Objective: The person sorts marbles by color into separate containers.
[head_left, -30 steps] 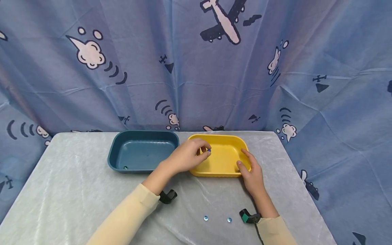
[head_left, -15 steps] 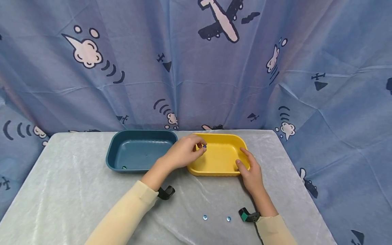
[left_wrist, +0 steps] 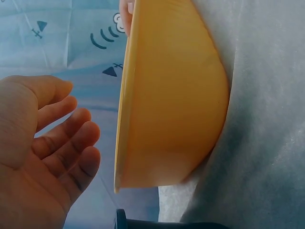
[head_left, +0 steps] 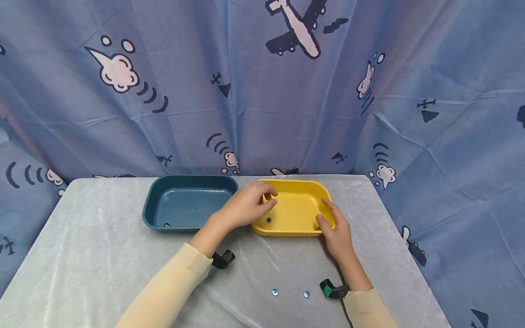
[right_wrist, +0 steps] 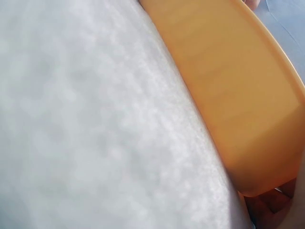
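My left hand (head_left: 250,205) hovers over the left end of the yellow tray (head_left: 295,233), with nothing between its loosely bent fingers and thumb. Beneath it a small dark blue marble (head_left: 268,220) lies on the tray floor. In the left wrist view the fingers (left_wrist: 81,138) are spread apart beside the tray's rim. My right hand (head_left: 339,232) grips the tray's right front corner, the thumb reaching over the rim. Part of a small dark thing shows by that thumb. The right wrist view shows fingers under the tray's corner, mostly in shadow.
A dark teal tray (head_left: 188,229) stands left of the yellow one, with a small green marble (head_left: 166,225) in its front left corner. Two light blue marbles (head_left: 275,292) lie on the grey cloth (head_left: 254,266) in front. A patterned blue curtain (head_left: 262,91) hangs behind the table.
The dark blue marble, pinched in my left hand's fingertips before, has been let go and lies in the yellow tray. My left hand shifted slightly left; the right hand kept its hold.
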Action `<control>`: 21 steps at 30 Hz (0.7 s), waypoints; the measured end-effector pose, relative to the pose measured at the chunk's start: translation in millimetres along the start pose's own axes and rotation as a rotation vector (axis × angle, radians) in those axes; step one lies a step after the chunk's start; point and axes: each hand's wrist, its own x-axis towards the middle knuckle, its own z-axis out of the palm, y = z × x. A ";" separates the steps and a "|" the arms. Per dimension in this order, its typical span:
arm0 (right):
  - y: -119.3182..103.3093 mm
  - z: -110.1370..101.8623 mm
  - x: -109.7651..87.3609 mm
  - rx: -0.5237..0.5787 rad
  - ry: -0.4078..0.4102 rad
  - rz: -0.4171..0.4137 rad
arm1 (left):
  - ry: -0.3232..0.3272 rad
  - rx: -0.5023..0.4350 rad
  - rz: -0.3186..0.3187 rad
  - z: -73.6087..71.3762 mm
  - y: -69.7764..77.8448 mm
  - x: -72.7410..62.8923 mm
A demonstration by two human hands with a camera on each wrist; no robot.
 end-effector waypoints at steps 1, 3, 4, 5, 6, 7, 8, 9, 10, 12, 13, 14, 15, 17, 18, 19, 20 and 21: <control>0.0 0.1 -0.1 -0.001 0.000 0.001 | 0.003 0.001 0.003 0.2 -0.3 -0.4; -0.1 0.3 -0.1 -0.002 0.002 0.003 | 0.009 0.004 0.010 0.5 -0.9 -1.1; -0.1 0.4 -0.2 -0.001 0.003 0.002 | 0.011 0.005 0.015 0.7 -1.0 -1.6; 0.0 0.5 -0.2 0.001 0.004 0.001 | 0.012 0.006 0.018 0.7 -1.0 -2.2; 0.2 0.6 -0.4 0.001 0.005 0.001 | 0.013 0.009 0.021 0.6 -0.8 -2.8; 0.3 0.8 -0.6 0.001 0.005 0.000 | 0.014 0.009 0.021 0.4 -0.6 -3.7; 0.4 1.0 -0.9 0.002 0.005 0.000 | 0.014 0.009 0.020 -0.1 -0.3 -4.8; 0.5 1.1 -1.1 0.002 0.004 0.000 | 0.017 0.010 0.019 -0.6 0.0 -5.9; 0.5 1.1 -1.2 0.001 0.002 0.001 | 0.019 0.008 0.018 -1.2 0.3 -7.2; 0.4 1.0 -1.3 -0.001 0.000 0.003 | 0.028 0.006 0.018 -2.6 0.7 -9.9; 0.2 0.8 -1.2 -0.002 -0.001 0.005 | 0.033 0.003 0.020 -3.2 1.1 -11.6; -0.1 0.6 -1.2 -0.003 -0.002 0.008 | 0.038 0.000 0.022 -3.4 1.0 -13.2; -0.3 0.4 -1.2 -0.005 -0.002 0.010 | 0.042 -0.003 0.024 -3.5 1.2 -15.0; -0.8 0.0 -0.8 -0.008 -0.001 0.014 | 0.046 -0.013 0.024 -2.5 1.7 -19.6; -0.9 -0.2 -0.7 -0.009 -0.001 0.015 | 0.046 -0.021 0.023 -1.6 2.1 -22.2; -1.2 -0.2 -0.5 -0.010 0.000 0.015 | 0.046 -0.028 0.022 -0.4 2.7 -24.8; -1.5 -0.2 -0.4 -0.012 0.000 0.016 | 0.045 -0.033 0.022 1.1 3.5 -27.2; -1.6 -0.1 -0.3 -0.013 0.001 0.016 | 0.045 -0.033 0.022 2.7 4.9 -29.8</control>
